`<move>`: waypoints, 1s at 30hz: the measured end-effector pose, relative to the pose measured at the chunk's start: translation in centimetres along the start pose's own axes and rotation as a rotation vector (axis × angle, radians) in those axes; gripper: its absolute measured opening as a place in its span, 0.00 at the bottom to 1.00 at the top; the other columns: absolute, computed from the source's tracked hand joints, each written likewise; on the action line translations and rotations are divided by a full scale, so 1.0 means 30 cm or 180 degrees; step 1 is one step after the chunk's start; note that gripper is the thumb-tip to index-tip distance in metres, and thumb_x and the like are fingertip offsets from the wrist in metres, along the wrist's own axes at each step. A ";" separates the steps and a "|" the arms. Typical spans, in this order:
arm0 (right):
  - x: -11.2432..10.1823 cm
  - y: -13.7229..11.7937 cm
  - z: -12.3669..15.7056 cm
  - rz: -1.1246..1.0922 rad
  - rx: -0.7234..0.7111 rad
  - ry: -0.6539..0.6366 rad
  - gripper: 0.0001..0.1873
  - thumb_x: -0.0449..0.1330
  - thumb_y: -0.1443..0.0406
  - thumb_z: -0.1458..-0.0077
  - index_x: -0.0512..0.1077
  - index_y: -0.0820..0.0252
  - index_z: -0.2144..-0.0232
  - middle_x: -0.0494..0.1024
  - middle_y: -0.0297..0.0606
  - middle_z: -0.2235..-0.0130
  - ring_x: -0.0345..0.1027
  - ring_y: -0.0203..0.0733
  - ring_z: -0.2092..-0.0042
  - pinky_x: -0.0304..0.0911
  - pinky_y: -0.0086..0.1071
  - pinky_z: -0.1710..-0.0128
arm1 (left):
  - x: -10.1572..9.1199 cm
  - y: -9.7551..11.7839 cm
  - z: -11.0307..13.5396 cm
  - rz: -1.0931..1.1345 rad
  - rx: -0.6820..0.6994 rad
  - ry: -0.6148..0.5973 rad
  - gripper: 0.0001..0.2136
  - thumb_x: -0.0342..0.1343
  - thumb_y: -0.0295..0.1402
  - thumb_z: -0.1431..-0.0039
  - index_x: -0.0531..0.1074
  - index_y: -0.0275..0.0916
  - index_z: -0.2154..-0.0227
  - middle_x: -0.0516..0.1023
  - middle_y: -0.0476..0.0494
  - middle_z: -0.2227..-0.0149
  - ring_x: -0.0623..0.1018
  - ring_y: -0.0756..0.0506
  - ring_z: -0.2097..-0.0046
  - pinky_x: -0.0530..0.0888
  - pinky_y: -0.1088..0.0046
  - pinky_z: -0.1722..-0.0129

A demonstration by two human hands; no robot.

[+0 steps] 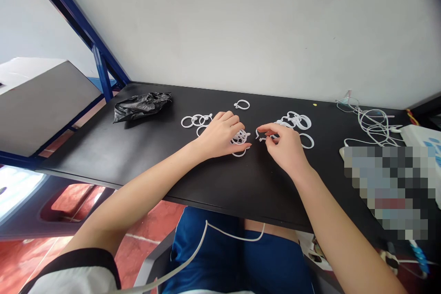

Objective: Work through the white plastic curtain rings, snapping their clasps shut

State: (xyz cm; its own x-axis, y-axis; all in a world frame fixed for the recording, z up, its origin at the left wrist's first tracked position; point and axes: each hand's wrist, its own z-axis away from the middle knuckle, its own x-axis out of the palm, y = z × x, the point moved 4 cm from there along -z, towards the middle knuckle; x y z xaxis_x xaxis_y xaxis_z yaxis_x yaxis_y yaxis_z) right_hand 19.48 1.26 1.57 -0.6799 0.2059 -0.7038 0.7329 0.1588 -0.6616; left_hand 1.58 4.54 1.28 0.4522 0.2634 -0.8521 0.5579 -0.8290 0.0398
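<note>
The white rings [240, 137], clustered midway along the tabletop [206, 183], should handle as light, stiff and slick; each is best taken by its rim, clear of the snag-prone tabs. The left hand [222, 134] has its fingers parted over one cluster; whether the right hand [286, 146] grips a ring cannot be told. Overlapping neighbours may obstruct access, while a black plastic bag [143, 106] lies near the rear left corner.

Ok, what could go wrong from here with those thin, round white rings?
The overlapping thin white rings at the left hand might hook together, since they lie heaped. The right hand is close to a second cluster of white rings, so a knuckle could knock some aside. The slack, thin white cable across the blue shorts might snag if the person shifts.
</note>
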 end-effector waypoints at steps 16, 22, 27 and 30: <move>0.030 0.001 0.002 -0.0026 0.0110 -0.0439 0.17 0.58 0.78 0.51 0.78 0.57 0.62 0.83 0.36 0.59 0.76 0.42 0.62 0.72 0.37 0.62 | 0.014 -0.013 0.005 -0.0106 -0.0206 -0.0283 0.17 0.57 0.46 0.37 0.75 0.35 0.59 0.76 0.42 0.63 0.70 0.42 0.58 0.65 0.66 0.58; 0.031 -0.007 0.003 -0.0043 0.0124 -0.0477 0.17 0.57 0.79 0.51 0.78 0.58 0.63 0.83 0.36 0.60 0.76 0.41 0.63 0.72 0.35 0.63 | 0.019 -0.015 0.006 -0.0107 -0.0244 -0.0355 0.17 0.58 0.46 0.38 0.74 0.36 0.59 0.76 0.42 0.62 0.70 0.42 0.58 0.65 0.66 0.59; 0.031 -0.007 0.004 -0.0051 0.0117 -0.0523 0.17 0.57 0.79 0.50 0.78 0.57 0.64 0.83 0.36 0.61 0.76 0.41 0.64 0.72 0.34 0.64 | 0.018 -0.014 0.005 -0.0125 -0.0261 -0.0383 0.17 0.58 0.47 0.38 0.74 0.36 0.59 0.75 0.42 0.62 0.70 0.42 0.58 0.64 0.66 0.59; 0.033 -0.008 0.004 -0.0088 0.0068 -0.0534 0.17 0.57 0.79 0.51 0.78 0.56 0.64 0.83 0.36 0.61 0.76 0.41 0.63 0.72 0.35 0.64 | 0.017 -0.015 0.004 -0.0130 -0.0267 -0.0393 0.17 0.58 0.47 0.38 0.74 0.36 0.59 0.75 0.41 0.61 0.70 0.42 0.58 0.64 0.66 0.59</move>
State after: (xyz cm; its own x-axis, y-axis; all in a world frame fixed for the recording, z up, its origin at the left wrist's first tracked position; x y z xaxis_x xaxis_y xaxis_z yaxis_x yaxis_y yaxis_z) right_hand 18.64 1.31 1.00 -0.6957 0.0372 -0.7173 0.7143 0.1414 -0.6854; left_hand 1.48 4.99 0.76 0.3419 0.2292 -0.9114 0.6325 -0.7734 0.0428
